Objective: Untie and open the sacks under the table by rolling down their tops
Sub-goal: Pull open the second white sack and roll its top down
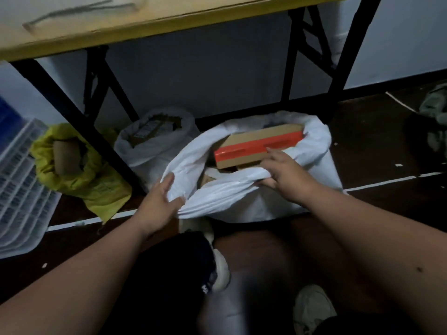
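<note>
A large white sack [314, 151] stands on the floor in front of me, its mouth open. Inside lies a cardboard box with an orange stripe [258, 147]. My left hand [160, 201] grips the near left part of the sack's rim, thumb over the bunched fabric. My right hand [284, 171] pinches the near right part of the same rim, fingers curled round the rolled edge. A second white sack [150, 146] stands behind to the left, open with its top rolled down. A yellow sack [79, 182] sits further left, also open, showing a cardboard roll.
A table with a yellow edge [145, 27] and black metal legs [72, 112] spans above the sacks. A white plastic crate [19, 189] lies at the left. My shoes [312, 308] and knees are below. A green bundle [435, 117] lies at far right.
</note>
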